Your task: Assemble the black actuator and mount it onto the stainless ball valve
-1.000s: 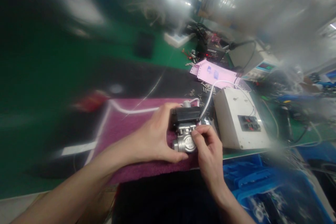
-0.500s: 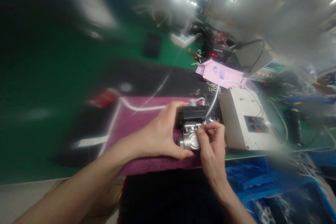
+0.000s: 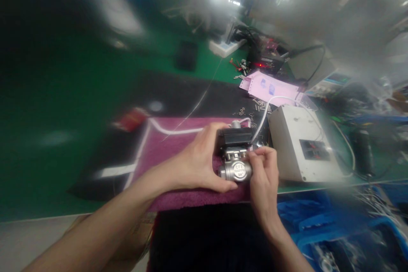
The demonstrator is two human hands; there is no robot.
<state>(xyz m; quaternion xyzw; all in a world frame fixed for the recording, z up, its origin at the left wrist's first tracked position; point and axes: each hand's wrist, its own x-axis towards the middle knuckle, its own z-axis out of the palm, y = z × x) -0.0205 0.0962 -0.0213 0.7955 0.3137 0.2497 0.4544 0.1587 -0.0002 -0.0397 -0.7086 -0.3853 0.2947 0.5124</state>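
A motorized ball valve (image 3: pixel 239 171) rests over the pink cloth (image 3: pixel 172 148). Its steel body has raised lettering, and a black actuator box (image 3: pixel 236 137) sits on top with a white cable. My left hand (image 3: pixel 204 159) is wrapped around its left side, thumb along the lower edge of the body and fingers behind the actuator. At the right side, by the steel bracket (image 3: pixel 236 154) between body and box, the thumb and fingers of my right hand (image 3: pixel 264 170) are pinched together. Whatever lies between those fingertips is hidden.
A white box with switches (image 3: pixel 296 144) stands right of the valve. Behind are loose bolts (image 3: pixel 259 104), washers and pink papers (image 3: pixel 270 87). A power strip (image 3: pixel 226 46) lies farther back. Blue bins (image 3: pixel 306 216) with parts sit at lower right, below the table edge.
My right fingers have shifted slightly right along the valve, uncovering more of the lettering on its body. My left hand keeps its hold. The whole view has shifted slightly.
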